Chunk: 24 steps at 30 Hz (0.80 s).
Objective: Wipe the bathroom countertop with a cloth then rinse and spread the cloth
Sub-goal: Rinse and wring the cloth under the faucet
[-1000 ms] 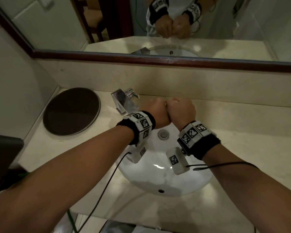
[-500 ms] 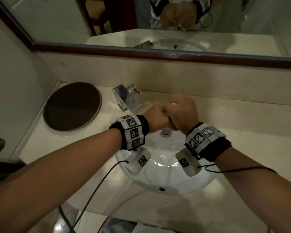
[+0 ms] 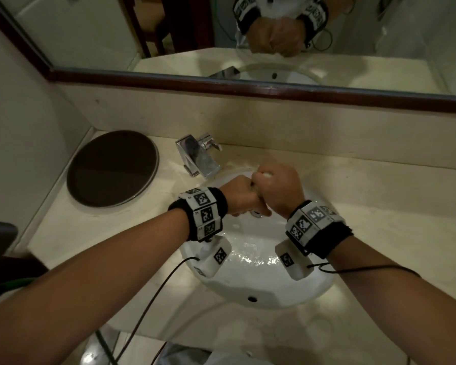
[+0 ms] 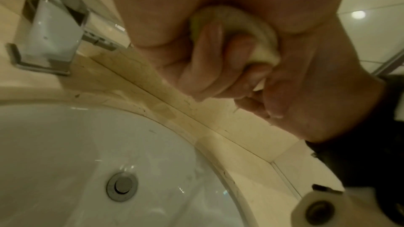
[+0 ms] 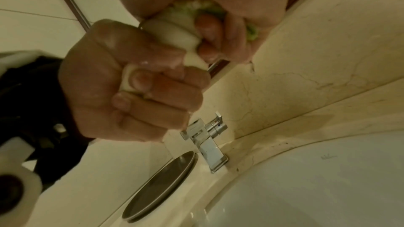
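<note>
Wringing over the sink [image 3: 250, 288]: left hand [image 3: 241, 197] and right hand [image 3: 279, 191] both clamp the cloth [image 5: 174, 28], its twisted length running fist to fist.

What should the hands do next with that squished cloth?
Probably open up and shake the cloth flat. Both the left hand and right hand grip it twisted tight over the sink, so it looks wrung; spreading remains.

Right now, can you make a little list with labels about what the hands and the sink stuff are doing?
left hand: grips cloth
right hand: grips cloth, against left hand
cloth: bunched between both fists, over sink
sink: white, wet
tap: chrome, behind sink, left of hands
dark round tray: on counter, left of tap
</note>
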Each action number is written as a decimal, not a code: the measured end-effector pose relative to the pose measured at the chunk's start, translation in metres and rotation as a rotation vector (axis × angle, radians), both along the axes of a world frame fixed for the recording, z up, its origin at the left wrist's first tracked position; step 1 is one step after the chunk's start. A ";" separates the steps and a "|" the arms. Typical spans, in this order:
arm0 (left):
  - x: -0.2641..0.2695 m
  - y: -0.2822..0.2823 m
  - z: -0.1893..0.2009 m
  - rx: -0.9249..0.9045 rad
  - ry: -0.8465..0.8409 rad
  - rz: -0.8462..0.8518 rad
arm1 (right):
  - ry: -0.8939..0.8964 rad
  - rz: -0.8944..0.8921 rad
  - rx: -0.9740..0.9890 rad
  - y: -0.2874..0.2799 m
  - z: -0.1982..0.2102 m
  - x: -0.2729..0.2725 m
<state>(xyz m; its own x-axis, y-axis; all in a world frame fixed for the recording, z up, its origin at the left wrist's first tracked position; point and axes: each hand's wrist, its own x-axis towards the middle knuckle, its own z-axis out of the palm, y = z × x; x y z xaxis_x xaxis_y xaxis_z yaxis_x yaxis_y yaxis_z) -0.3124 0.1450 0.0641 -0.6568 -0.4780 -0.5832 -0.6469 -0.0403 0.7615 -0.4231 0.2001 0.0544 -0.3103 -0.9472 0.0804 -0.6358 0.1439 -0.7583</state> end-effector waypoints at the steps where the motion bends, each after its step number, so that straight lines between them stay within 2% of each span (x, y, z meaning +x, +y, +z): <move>1: 0.000 0.000 0.000 -0.033 -0.012 -0.019 | -0.006 -0.011 0.063 0.000 -0.002 -0.001; 3: 0.004 -0.003 0.000 -0.088 -0.007 -0.035 | -0.104 -0.044 0.132 0.002 -0.004 -0.003; 5: 0.011 -0.007 -0.002 -0.115 0.018 -0.002 | -0.292 -0.048 0.143 0.006 -0.003 -0.004; 7: 0.017 -0.011 -0.001 -0.108 0.050 0.048 | -0.442 0.037 0.182 0.010 0.000 -0.008; 8: 0.021 -0.012 0.001 -0.112 0.065 0.056 | -0.460 0.096 0.197 0.011 0.002 -0.009; 10: 0.029 -0.013 0.005 -0.119 0.096 0.045 | -0.404 0.183 0.188 0.013 0.002 -0.009; 12: 0.036 -0.011 0.009 -0.118 0.130 0.034 | -0.322 0.198 0.134 0.015 -0.001 -0.007; 14: 0.044 -0.010 0.012 -0.142 0.176 0.031 | -0.283 0.190 0.074 0.016 -0.003 -0.002; 19: 0.071 -0.009 0.022 -0.234 0.249 0.086 | -0.334 0.108 -0.007 0.016 0.006 0.015; 24: 0.105 -0.017 0.026 -0.254 0.295 0.243 | -0.164 0.065 -0.017 0.008 0.022 0.036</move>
